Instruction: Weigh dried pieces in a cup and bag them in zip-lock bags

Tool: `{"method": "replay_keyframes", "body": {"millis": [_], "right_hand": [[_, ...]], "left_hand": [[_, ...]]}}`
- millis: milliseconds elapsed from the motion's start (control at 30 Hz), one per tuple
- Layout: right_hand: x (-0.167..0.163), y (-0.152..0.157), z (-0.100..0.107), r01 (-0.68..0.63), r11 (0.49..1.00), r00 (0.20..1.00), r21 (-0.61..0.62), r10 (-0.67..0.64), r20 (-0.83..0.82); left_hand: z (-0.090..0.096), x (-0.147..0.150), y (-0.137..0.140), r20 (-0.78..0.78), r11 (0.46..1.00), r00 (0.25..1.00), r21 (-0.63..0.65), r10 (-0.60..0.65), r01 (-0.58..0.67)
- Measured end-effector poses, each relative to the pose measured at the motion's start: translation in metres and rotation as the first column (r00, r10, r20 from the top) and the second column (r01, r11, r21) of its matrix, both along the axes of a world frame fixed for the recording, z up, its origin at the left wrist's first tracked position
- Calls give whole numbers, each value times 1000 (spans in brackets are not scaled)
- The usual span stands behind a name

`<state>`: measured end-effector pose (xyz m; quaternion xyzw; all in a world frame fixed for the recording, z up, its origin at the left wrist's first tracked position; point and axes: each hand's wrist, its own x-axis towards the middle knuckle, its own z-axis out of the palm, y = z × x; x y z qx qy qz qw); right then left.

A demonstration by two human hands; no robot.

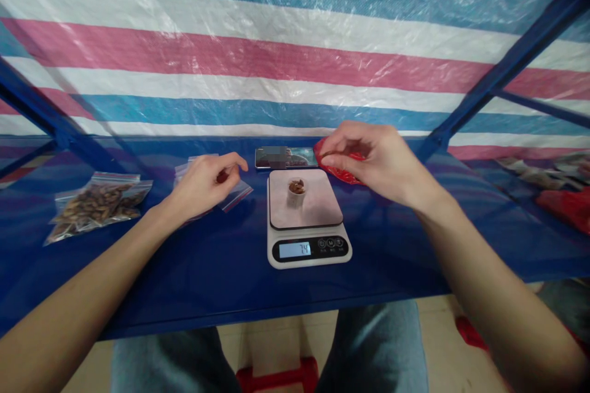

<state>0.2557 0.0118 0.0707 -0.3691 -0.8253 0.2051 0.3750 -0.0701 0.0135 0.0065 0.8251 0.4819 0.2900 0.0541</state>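
Our right hand (375, 153) pinches behind the digital scale's (318, 206) right corner; our left hand (205, 181) curls loosely left of it (whether on anything, we can't tell). Atop stands a small white cup (295, 199), heaped with brown pieces (297, 186).

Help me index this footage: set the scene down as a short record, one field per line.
Surface: blue table
Centre: kitchen scale, its display seeming to read 7.4
On scale: small white cup containing brown pieces
Left hand: loosely curled over clear bags
Right hand: fingertips at red plastic; grip unclear
Behind scale: phone
Far left: filled bags
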Motion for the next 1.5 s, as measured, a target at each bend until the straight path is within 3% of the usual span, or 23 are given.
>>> {"method": "replay_keyframes", "body": {"millis": [67, 167, 433, 667, 767, 867, 967, 1033, 1233, 1500], "right_hand": [[-24, -5, -3, -103, 993, 991, 50, 99, 85], [-39, -5, -10, -159, 982, 975, 105, 140, 172], [-30, -2, -15, -274, 957, 930, 97, 238, 282], [-28, -2, -10, -286, 957, 928, 42, 266, 262], [-19, 0, -7, -209, 975, 961, 81, 189, 201], [1, 8, -10, 46, 986, 994, 159, -60, 86], [26, 24, -22, 356, 921, 931, 157, -336, -142], [41, 36, -32, 462, 879, 866, 119, -418, -274], [60, 53, -46, 544, 825, 797, 151, -452, -400], [60, 57, -52, 570, 818, 810, 77, -545, -215]], "left_hand": [[1, 0, 0, -1, 1000, 1000, 8, 2, -2], [1, 0, 0, 7, 1000, 1000, 17, -4, 4], [-2, -2, 1, 5, 999, 1000, 27, -30, 30], [-2, -2, 1, 4, 999, 999, 17, -43, 43], [-2, -3, 2, 6, 999, 999, 11, -40, 40], [-1, -2, 2, 8, 1000, 1000, 8, -31, 31], [0, -2, 1, 3, 1000, 1000, -4, -19, 19], [0, -1, 1, 4, 1000, 1000, -14, -15, 15], [-4, -2, 0, 27, 1000, 1000, -17, -5, 5], [-2, -1, -2, 102, 1000, 995, 24, 9, -11]]}}
